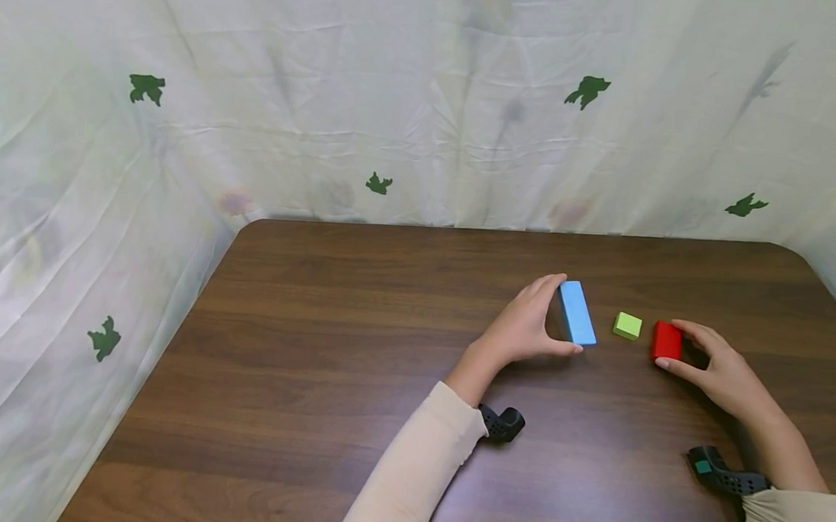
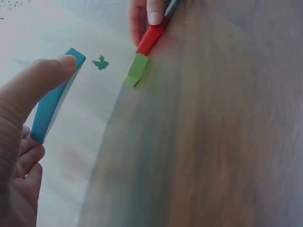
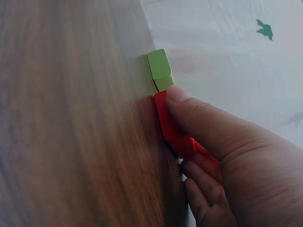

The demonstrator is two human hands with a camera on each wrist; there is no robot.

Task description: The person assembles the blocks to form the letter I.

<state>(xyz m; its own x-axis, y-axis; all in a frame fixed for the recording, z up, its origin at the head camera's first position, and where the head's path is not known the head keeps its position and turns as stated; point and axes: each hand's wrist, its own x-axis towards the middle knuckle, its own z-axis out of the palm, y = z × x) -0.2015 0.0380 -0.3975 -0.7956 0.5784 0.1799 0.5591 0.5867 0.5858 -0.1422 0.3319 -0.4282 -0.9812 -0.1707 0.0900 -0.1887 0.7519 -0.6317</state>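
A person in pale sleeves [image 1: 414,470] is working with both hands over a brown wooden table [image 1: 315,326], over on its right side from where I'm standing. The left hand [image 1: 521,322] is pinching a long blue block [image 1: 578,313] by its two ends, thumb at the near end and fingers at the far one, and is holding it up off the wood. The right hand [image 1: 727,380] is pinching a red block [image 1: 667,342] in the same way, thumb on the near side; whether that block is touching the wood, I'm not able to tell. Between the two, a small green block [image 1: 627,326] is sitting on the table, untouched, with gaps on both sides. Behind, a pale curtain [image 1: 398,94] is hanging, dotted with dark green bird shapes [image 1: 588,92].
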